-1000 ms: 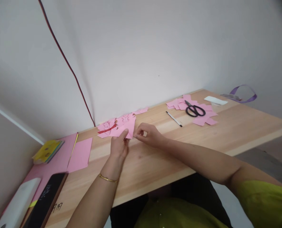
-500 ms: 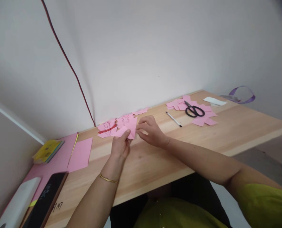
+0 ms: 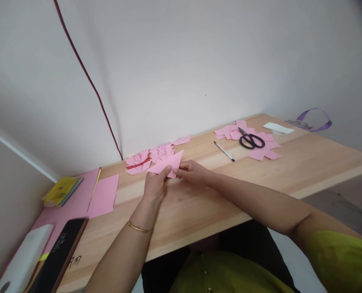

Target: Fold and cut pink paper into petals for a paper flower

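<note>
Pointed pink paper (image 3: 172,160) is pinched by left hand (image 3: 155,185) and right hand (image 3: 195,172) and could be torn by uneven pulling.

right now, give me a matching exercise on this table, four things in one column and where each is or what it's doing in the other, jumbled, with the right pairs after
1. Scissors
2. Pen
3. Yellow packet
4. Left hand

A. On a large pink sheet
B. Gripping a pink paper piece
C. On pink cut-outs
D. On bare wood

Pairs: 1-C, 2-D, 3-A, 4-B
</note>
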The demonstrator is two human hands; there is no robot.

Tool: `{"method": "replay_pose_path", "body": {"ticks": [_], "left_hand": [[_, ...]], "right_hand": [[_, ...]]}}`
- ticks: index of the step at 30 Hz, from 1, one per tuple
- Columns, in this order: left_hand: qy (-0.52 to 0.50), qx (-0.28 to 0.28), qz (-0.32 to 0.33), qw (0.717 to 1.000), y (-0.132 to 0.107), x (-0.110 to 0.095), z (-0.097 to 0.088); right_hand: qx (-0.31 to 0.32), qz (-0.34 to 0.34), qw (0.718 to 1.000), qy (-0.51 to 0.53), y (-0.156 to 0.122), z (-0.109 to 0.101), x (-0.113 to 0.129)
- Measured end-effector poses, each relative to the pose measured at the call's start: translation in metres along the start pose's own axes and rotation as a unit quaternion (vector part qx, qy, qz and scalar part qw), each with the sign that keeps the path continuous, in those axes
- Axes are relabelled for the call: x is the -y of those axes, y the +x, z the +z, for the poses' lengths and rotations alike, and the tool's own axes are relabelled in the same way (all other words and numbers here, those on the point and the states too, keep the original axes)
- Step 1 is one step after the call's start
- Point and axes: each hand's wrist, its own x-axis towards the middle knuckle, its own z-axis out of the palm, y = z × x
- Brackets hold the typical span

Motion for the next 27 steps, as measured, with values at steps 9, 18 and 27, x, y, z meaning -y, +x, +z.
{"method": "replay_pose_path", "body": {"ticks": [9, 18, 27], "left_hand": [[0.014, 0.01, 0.008, 1.0, 0.002, 0.001, -0.001], [0.069, -0.009, 0.033, 0.997, 0.005, 0.004, -0.01], [0.082, -0.001, 0.024, 0.996, 0.005, 0.004, -0.008]], "right_hand": [[-0.003, 0.025, 0.998, 0.063, 0.001, -0.002, -0.003], [0.015, 0.031, 0.999, 0.041, 0.002, -0.003, -0.004], [0.039, 0.024, 0.996, 0.072, 0.001, -0.004, -0.007]]}}
